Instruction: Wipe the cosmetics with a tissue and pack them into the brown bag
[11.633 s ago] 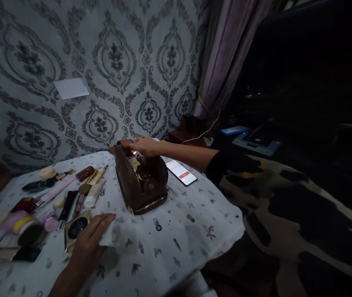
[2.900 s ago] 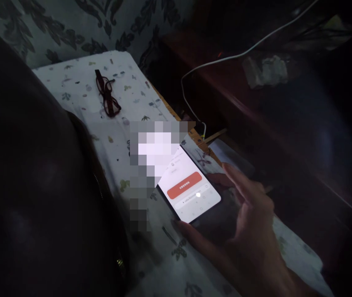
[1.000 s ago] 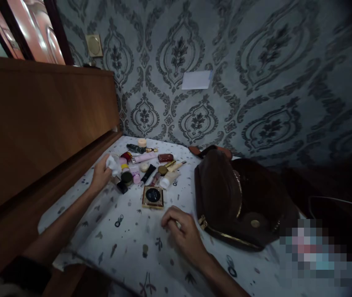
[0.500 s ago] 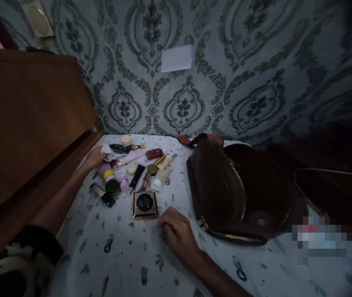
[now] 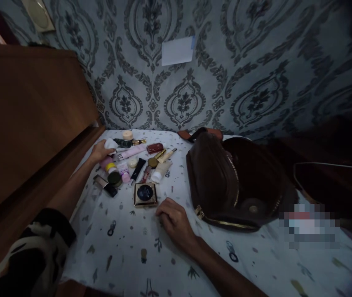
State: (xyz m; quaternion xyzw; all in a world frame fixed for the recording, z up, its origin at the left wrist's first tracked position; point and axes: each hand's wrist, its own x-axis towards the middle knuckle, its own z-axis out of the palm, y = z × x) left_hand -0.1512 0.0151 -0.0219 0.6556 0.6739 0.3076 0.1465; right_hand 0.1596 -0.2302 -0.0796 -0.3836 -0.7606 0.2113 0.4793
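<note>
At the left end of a spread of cosmetics, my left hand [image 5: 100,152] is closed round a small white item [image 5: 111,144], too blurred to name. Beside it lie a dark green tube [image 5: 122,142], a pink tube [image 5: 132,152] and a pink bottle with a yellow band [image 5: 110,166]. My right hand [image 5: 173,218] rests on the patterned cloth [image 5: 126,251], fingers loosely curled with nothing visible in them. Just beyond its knuckles sits a square gold compact [image 5: 145,194] with a dark round centre.
A dark brown bag [image 5: 213,181] stands unzipped on the right. Nearer the middle are a red case [image 5: 155,148], a black tube [image 5: 138,170] and a cream tube [image 5: 161,171]. A wooden cabinet [image 5: 34,99] borders the left side; the patterned wall [image 5: 250,74] rises behind.
My left hand has shifted slightly right with the white item, which now shows more plainly. My right hand stays curled near the compact. The whole view has tipped a little.
</note>
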